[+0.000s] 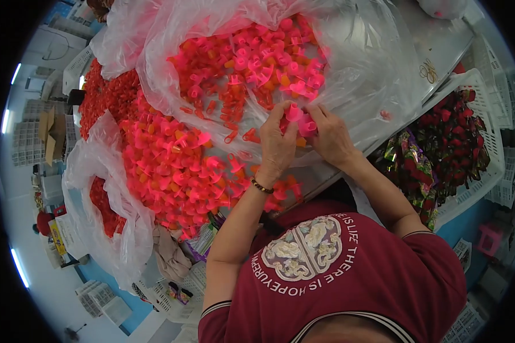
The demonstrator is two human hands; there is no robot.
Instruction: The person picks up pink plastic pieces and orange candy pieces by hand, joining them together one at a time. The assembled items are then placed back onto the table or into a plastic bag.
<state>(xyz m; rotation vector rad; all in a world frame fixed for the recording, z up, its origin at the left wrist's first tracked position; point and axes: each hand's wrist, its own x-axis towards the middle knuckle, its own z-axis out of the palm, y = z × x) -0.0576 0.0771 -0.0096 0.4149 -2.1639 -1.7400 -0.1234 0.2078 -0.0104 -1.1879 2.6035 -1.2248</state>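
Note:
My left hand (277,143), with a beaded bracelet on the wrist, has its fingers closed on a small pink plastic piece (294,113). Right beside it, my right hand (333,137) pinches another pink plastic piece (307,127). The two pieces are close together, and the fingers partly cover them. Just beyond my hands, a heap of pink and orange plastic pieces (263,57) lies in an open clear plastic bag (363,86). Several small red pieces (234,103) are scattered at the near side of that heap.
To the left spreads a large loose pile of pink and orange pieces (166,171), with red pieces (106,94) behind it. A second plastic bag (120,246) holds red pieces. At right, a white crate (500,154) contains dark red wrapped items (452,137). Rubber bands (428,71) lie on the metal table (440,51).

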